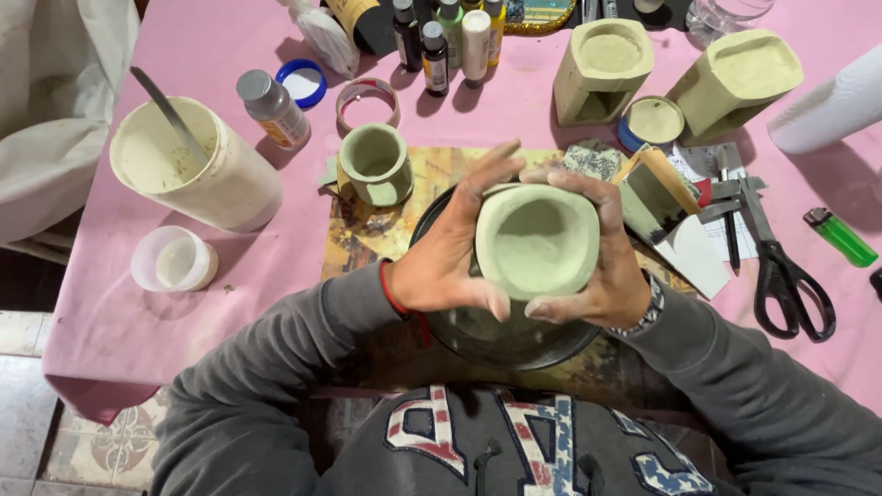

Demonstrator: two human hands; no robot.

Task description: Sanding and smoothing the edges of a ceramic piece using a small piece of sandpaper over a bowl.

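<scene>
While both hands cup it from opposite sides, a pale green clay pot (537, 241) is held open end up above a dark round turntable (501, 342), close to the person's chest. The left hand (446, 253) grasps the pot's left wall, thumb hooked over the near rim; the right hand (602, 266) grasps the right wall, fingers curled behind the far rim. Under the turntable lies a paint-stained board (367, 234), its near edge running to the bench (230, 55) edge by the sleeves.

Just left and farther out, a small clay cup (375, 163) stands on the board's corner. Left again, a clear plastic cup (173, 259) sits near the bench's left edge, with bare pink cloth around it. Beyond it stands a large cream tub (216, 179) holding a metal tool (170, 112). To the right, black scissors (781, 266) and a green lighter (841, 237) crowd that side.

Farthest away, 2 blocky clay burners (604, 73) (735, 81) and a row of paint bottles (450, 37) line the back edge.
</scene>
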